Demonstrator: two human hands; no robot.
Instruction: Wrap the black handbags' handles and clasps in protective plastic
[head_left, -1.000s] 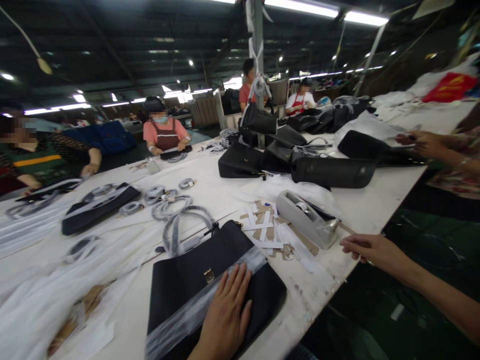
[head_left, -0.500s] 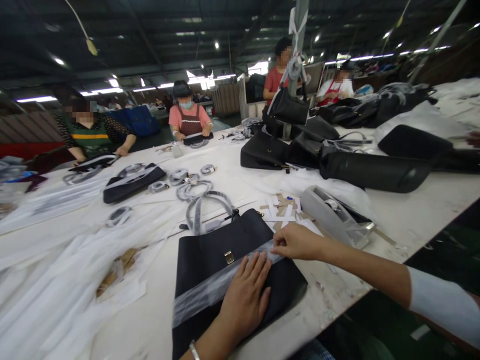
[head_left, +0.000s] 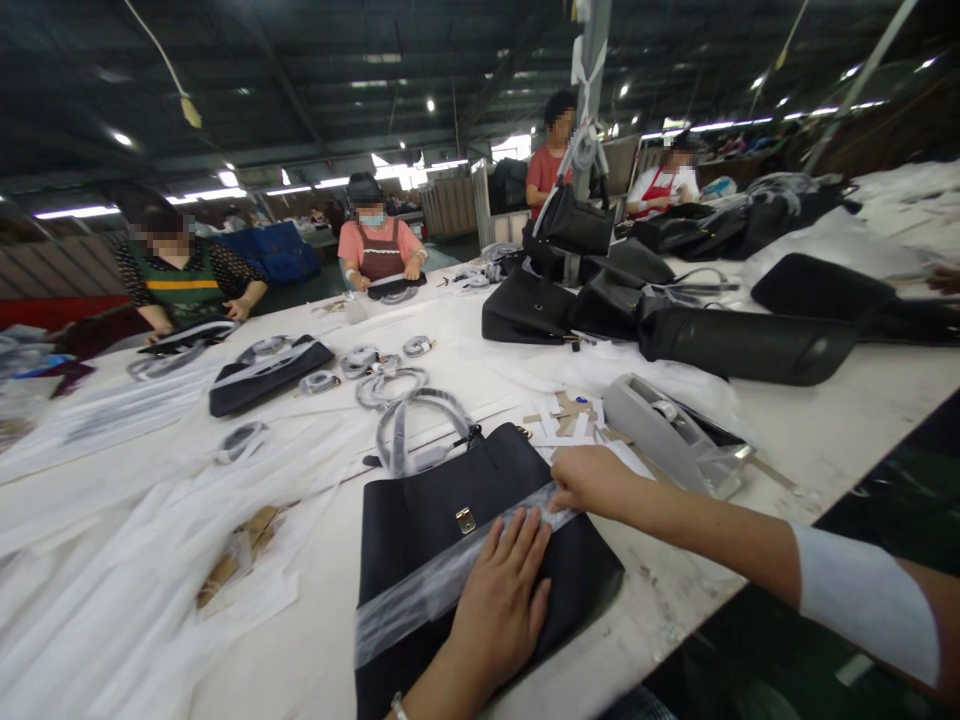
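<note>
A black handbag [head_left: 420, 500] lies flat on the table before me, its wrapped handle [head_left: 403, 440] stretched out behind it. Across its front, below the gold clasp [head_left: 465, 520], runs a translucent plastic strip [head_left: 409, 607]. My left hand [head_left: 504, 595] rests flat on the strip and the bag, fingers stretched out. Near the strip's right end, my right hand [head_left: 589, 480] is closed, with its fingertips pinching the plastic; the exact grip is partly hidden.
A grey tape dispenser [head_left: 679, 435] stands right of the bag, beside paper scraps [head_left: 562, 418]. More black bags [head_left: 750, 340] lie behind it. White sheeting [head_left: 135, 560] covers the left side. Coiled wrapped straps [head_left: 360, 362] lie mid-table. Several co-workers [head_left: 379, 245] are across the table.
The view has shifted slightly, so the bag appears a little further right and lower. My left hand stays flat on the strip and my right hand stays at its right end.
</note>
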